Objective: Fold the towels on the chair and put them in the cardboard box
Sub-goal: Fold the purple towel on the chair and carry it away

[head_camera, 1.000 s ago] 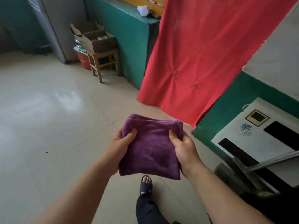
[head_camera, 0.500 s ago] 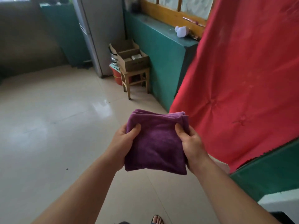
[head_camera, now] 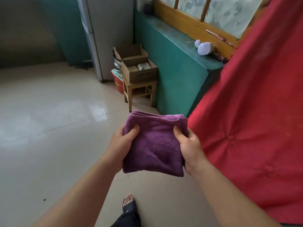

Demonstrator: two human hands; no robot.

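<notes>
Surroundings: a red cloth (head_camera: 255, 112) hangs at the right, just beside the right hand; a green ledge (head_camera: 173, 51) runs under a wooden window frame (head_camera: 185, 22) and carries white bulbs (head_camera: 204, 47).
Ahead: a cardboard box (head_camera: 139, 69), flaps up and with pale things inside, stands on a small wooden stool (head_camera: 139, 91) against the green wall; a red bucket (head_camera: 118, 84) and a metal pot (head_camera: 116, 63) sit just left of it, beside a grey fridge (head_camera: 108, 33).
In the way: only bare tiled floor (head_camera: 49, 115) lies between the person and the stool.
Towel: the purple towel (head_camera: 155, 145), folded to a thick square, is held in the air well short of the box.
Left hand: the left hand (head_camera: 122, 143) grips the towel's left edge, thumb on top.
Right hand: the right hand (head_camera: 190, 148) grips the right edge, thumb on top, fingers hidden beneath.
Below: a foot in a black sandal (head_camera: 128, 206) shows on the floor.
</notes>
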